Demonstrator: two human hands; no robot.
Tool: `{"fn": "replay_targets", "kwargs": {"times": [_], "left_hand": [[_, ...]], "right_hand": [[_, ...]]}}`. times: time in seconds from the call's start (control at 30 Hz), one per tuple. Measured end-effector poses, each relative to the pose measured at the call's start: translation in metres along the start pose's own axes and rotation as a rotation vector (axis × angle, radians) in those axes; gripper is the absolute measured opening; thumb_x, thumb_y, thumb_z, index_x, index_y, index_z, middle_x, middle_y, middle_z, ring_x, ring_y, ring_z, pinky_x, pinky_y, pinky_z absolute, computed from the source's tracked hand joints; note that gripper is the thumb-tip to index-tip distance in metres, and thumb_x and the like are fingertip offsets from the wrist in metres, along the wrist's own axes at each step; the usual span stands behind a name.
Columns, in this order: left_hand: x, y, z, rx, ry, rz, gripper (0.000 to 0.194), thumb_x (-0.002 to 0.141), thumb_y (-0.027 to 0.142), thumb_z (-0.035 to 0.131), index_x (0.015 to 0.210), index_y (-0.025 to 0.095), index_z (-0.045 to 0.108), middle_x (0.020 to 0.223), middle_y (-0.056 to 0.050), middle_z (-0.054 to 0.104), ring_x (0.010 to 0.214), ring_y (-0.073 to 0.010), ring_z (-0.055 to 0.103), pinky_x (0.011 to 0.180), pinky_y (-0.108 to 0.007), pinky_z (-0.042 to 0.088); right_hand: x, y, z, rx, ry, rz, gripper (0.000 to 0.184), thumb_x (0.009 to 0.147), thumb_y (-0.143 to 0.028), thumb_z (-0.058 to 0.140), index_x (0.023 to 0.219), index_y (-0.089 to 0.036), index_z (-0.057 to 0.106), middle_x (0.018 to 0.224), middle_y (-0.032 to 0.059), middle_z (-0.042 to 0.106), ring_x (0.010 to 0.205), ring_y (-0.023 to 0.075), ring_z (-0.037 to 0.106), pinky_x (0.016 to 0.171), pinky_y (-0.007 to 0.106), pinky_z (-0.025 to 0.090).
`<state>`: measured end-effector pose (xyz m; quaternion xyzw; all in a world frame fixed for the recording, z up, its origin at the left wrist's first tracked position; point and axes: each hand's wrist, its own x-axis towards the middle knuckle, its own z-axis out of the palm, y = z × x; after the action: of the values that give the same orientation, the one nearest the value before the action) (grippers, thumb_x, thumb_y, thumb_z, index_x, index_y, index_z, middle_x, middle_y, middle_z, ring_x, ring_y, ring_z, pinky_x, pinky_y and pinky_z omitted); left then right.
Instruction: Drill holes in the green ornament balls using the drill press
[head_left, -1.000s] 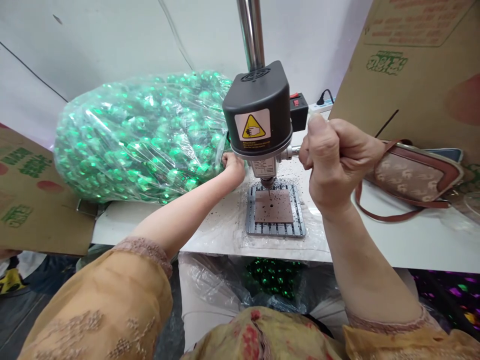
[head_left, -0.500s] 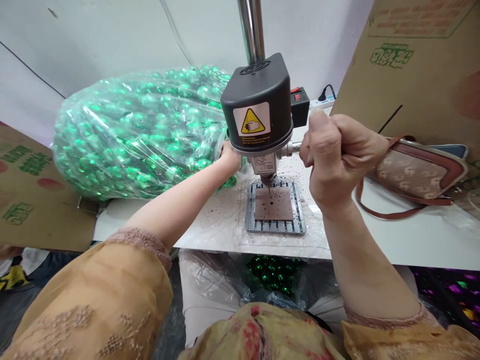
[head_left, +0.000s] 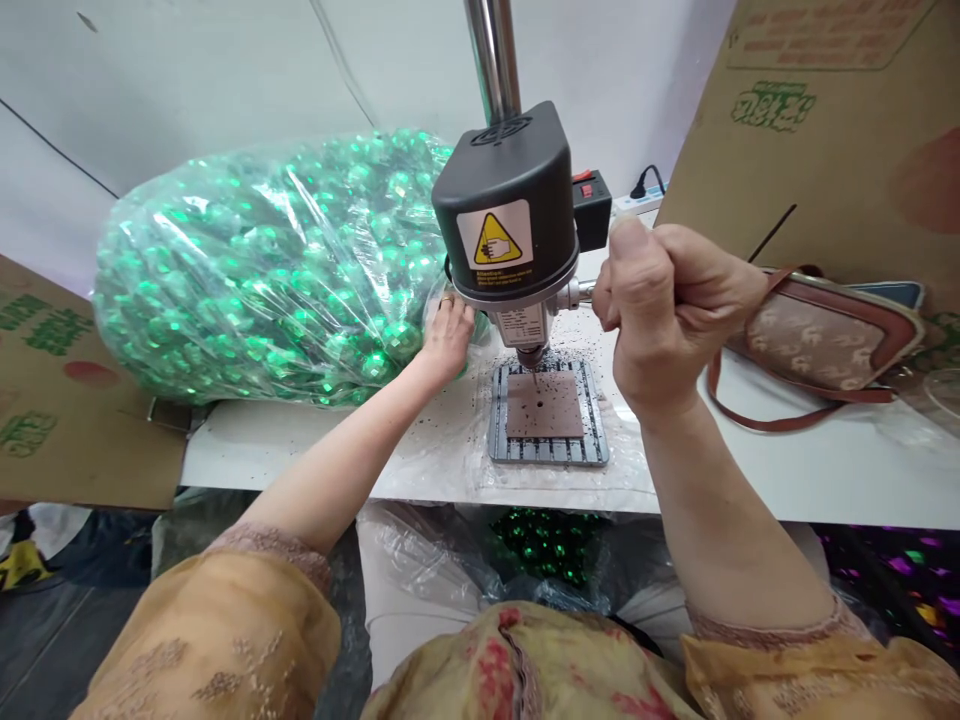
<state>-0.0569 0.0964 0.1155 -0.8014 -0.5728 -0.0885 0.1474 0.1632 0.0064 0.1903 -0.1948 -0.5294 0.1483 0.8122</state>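
Observation:
A small black bench drill press (head_left: 504,215) with a yellow warning label stands in front of me. My right hand (head_left: 664,310) is closed in a fist round its feed lever (head_left: 585,292). Under the drill bit, a square brown board (head_left: 546,420) with a small dark hole lies on the slotted metal base (head_left: 499,435). To the left lies a big clear plastic bag (head_left: 270,270) full of shiny green faceted balls. My left hand (head_left: 450,338), wearing a ring, is at the bag's open end with fingers curled; their tips and anything in them are hidden.
Dark shavings are scattered round the base on the white table (head_left: 420,470). Cardboard boxes (head_left: 840,130) stand at the right and left. A patterned handbag (head_left: 832,335) with a brown strap lies on the right. Below the table edge, more green balls (head_left: 544,540) sit in clear plastic.
My left hand has come back from behind the drill head and shows more fully at the bag's mouth. My right hand stays on the lever. The view has shifted slightly.

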Motion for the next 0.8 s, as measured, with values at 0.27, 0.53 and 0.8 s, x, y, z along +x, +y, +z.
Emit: {"fn": "replay_targets", "kwargs": {"times": [0.27, 0.53, 0.8], "left_hand": [[-0.054, 0.013, 0.004, 0.068, 0.088, 0.048, 0.04, 0.096, 0.02, 0.05, 0.136, 0.014, 0.054, 0.142, -0.022, 0.055, 0.131, -0.0353, 0.053, 0.111, -0.051, 0.042], [-0.098, 0.051, 0.015, -0.65, 0.234, -0.072, 0.049, 0.09, 0.035, 0.064, 0.134, 0.02, 0.05, 0.129, -0.014, 0.062, 0.121, -0.0243, 0.062, 0.102, -0.038, 0.051], [-0.1, 0.075, 0.031, -1.414, 0.041, -0.453, 0.052, 0.088, 0.05, 0.063, 0.129, 0.019, 0.053, 0.114, -0.01, 0.068, 0.1, -0.0199, 0.067, 0.085, -0.033, 0.055]], "right_hand": [[-0.002, 0.003, 0.0, -0.074, 0.025, 0.023, 0.054, 0.09, -0.044, 0.061, 0.049, -0.022, 0.034, 0.043, -0.0035, 0.034, 0.041, 0.0088, 0.029, 0.045, 0.034, 0.024], [-0.003, 0.002, 0.0, -0.076, 0.027, 0.065, 0.054, 0.088, -0.049, 0.062, 0.05, -0.023, 0.033, 0.046, -0.0028, 0.032, 0.044, 0.0109, 0.029, 0.048, 0.035, 0.022], [-0.002, 0.004, 0.0, -0.073, 0.006, 0.022, 0.056, 0.091, -0.047, 0.06, 0.053, -0.021, 0.029, 0.046, -0.0035, 0.029, 0.043, 0.0086, 0.028, 0.046, 0.034, 0.02]]}}
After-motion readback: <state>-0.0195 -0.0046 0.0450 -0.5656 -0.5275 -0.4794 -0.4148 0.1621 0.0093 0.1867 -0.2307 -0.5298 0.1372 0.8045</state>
